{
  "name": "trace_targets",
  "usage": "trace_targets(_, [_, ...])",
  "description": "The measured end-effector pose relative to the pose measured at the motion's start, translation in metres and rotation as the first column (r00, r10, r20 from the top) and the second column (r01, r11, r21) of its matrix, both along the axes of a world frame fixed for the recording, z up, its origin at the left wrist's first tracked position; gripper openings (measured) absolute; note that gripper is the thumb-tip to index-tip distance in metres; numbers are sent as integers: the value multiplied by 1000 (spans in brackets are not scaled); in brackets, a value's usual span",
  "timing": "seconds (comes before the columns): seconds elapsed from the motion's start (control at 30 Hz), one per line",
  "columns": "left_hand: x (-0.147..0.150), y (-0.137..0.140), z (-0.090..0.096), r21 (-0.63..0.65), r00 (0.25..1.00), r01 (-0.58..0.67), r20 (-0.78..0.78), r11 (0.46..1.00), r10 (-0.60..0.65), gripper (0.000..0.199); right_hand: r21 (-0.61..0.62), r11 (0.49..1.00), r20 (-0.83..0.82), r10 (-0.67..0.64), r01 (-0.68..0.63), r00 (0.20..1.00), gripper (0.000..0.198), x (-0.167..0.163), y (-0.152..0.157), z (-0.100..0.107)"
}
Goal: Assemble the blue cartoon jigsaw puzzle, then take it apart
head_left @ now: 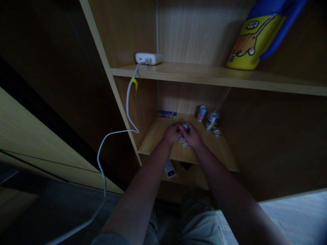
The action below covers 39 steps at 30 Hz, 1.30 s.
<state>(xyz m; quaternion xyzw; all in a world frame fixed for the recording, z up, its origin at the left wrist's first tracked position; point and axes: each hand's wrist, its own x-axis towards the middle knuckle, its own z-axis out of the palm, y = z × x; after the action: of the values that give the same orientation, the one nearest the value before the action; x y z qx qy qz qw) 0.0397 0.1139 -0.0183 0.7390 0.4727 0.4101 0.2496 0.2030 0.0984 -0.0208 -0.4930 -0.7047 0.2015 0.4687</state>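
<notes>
My left hand (172, 133) and my right hand (192, 135) meet over the lower shelf, their fingers closed together. Between the fingertips shows a small light-blue piece (185, 126), which looks like a jigsaw piece; much of it is covered. Both hands seem to grip it. Just below them lies a loose pile of small multicoloured jigsaw pieces (184, 141), partly hidden by my right hand. Behind my left hand, a colourful printed card (167, 115) lies near the back of the shelf.
Two small printed cans (201, 113) (212, 120) stand at the back right, beside a round metal lid (217, 131). Above are a white power bank (149, 59) with a hanging white cable (127, 98) and a yellow-blue mug (251, 42). A white device (170, 169) sits below the shelf (153, 141).
</notes>
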Motion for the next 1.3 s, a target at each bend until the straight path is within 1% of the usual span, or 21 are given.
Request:
trace_targets(0.13, [-1, 0, 2, 9, 1000, 2, -15, 1000, -2, 16, 9, 1000, 2, 23, -23, 1000, 45, -1, -2, 2])
trace_targets(0.3, [1, 0, 2, -4, 1000, -2, -7, 1000, 2, 23, 20, 1000, 12, 15, -15, 1000, 41, -1, 0, 1])
trace_targets(0.43, [2, -2, 3, -37, 1000, 12, 16, 999, -11, 32, 10, 1000, -3, 25, -25, 1000, 44, 0, 1, -1])
trace_targets(0.67, [2, -2, 2, -58, 999, 13, 51, 998, -10, 36, 4, 1000, -11, 25, -25, 1000, 46, 0, 1, -1])
trace_targets(0.83, [3, -2, 3, -58, 996, -12, 84, 998, 17, 49, -11, 1000, -13, 23, -23, 1000, 45, -1, 2, -1])
trace_targets(0.97, [3, 0, 2, -11, 998, -35, 56, 999, 35, 40, 18, 1000, 9, 7, -7, 1000, 39, 0, 4, -4])
trace_targets(1.03, [3, 1, 1, -8, 998, -41, 42, 999, 42, 38, 29, 1000, 20, 1, -2, 1000, 34, 1, 4, -5])
trace_targets(1.17, [3, 0, 1, -20, 998, -61, 14, 998, 61, 36, 36, 999, 24, -7, 6, 1000, 27, 0, 5, -6])
trace_targets(1.3, [3, -1, 3, -16, 997, -79, -13, 997, 79, 36, 42, 999, 10, -28, 28, 1000, 25, -1, 6, -7])
